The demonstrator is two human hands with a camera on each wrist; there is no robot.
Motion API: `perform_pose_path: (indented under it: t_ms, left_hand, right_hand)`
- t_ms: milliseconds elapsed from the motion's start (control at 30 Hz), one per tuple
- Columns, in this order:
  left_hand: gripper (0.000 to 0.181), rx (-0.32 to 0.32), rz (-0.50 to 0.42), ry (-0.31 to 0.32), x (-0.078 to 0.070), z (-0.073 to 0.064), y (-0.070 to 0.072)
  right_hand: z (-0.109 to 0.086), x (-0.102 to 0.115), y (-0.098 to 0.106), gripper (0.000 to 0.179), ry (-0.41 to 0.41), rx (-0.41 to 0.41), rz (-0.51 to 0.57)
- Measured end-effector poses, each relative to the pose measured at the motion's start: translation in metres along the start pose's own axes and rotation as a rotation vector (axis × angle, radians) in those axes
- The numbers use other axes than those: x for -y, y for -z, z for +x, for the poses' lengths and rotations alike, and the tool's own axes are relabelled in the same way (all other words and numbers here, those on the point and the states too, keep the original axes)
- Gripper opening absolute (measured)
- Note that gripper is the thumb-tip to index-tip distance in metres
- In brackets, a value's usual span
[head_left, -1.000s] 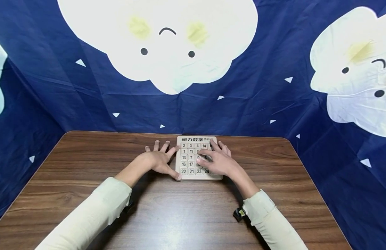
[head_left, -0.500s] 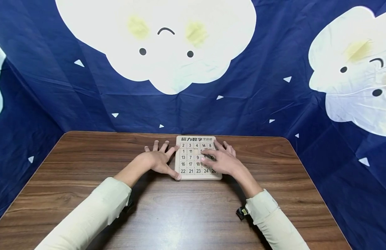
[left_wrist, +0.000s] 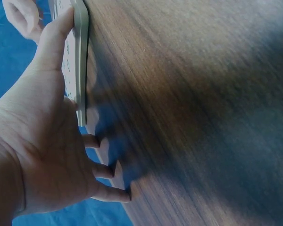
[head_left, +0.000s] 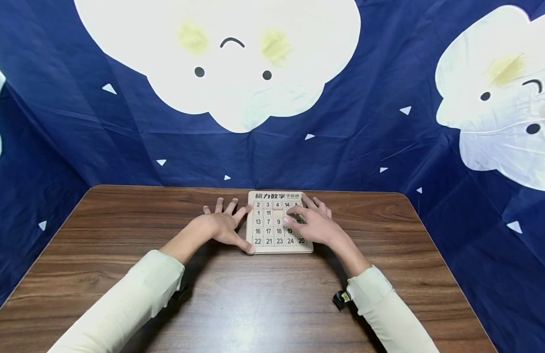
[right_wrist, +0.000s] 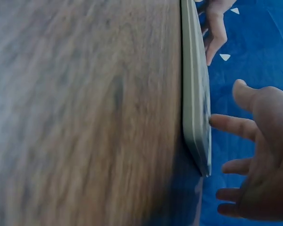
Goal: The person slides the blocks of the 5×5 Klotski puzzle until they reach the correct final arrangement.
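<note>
A pale number slide puzzle (head_left: 281, 249) lies flat at the table's far edge, printed tiles in rows under a dark title. My left hand (head_left: 221, 228) spreads its fingers at the left side, thumb and index finger touching the frame; the other fingertips rest on the table in the left wrist view. Over the right part of the tiles is my right hand (head_left: 321, 228). Its index fingertip touches the puzzle's face (right_wrist: 208, 106) in the right wrist view, the thumb held apart. One vacant slot shows in the second row, below tile 4 (head_left: 277, 205). Several tiles are hidden under the right hand.
The brown wood-grain table (head_left: 237, 299) extends in front of and beside the puzzle. A dark blue cloth (head_left: 254, 157) with white clouds hangs right behind the table's far edge and along both sides.
Tile 5 has slid right from the third column of the second row, leaving a vacant slot there. My right hand has shifted slightly right with it. My left hand keeps its place.
</note>
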State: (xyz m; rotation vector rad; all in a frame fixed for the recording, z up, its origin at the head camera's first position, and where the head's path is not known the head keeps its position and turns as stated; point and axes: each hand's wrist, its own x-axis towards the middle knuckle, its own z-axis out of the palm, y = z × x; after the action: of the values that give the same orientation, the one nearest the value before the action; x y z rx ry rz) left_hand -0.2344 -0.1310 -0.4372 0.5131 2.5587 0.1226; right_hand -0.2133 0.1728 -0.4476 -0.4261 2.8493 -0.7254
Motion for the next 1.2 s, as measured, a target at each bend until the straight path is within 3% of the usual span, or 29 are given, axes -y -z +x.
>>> perform_pose_path:
  t_ms: [233, 667, 1200]
  left_hand:
    - [0.144, -0.002, -0.010, 0.003, 0.002, -0.001, 0.000]
    - [0.143, 0.006, -0.018, 0.004, 0.003, -0.001, -0.001]
    - [0.143, 0.007, -0.003, -0.001, -0.001, -0.001, 0.001]
  right_hand:
    - [0.015, 0.007, -0.007, 0.049, 0.031, -0.005, 0.029]
    - [0.021, 0.014, -0.010, 0.051, 0.003, 0.027, -0.024]
    - [-0.002, 0.018, -0.010, 0.048, 0.003, 0.036, -0.048]
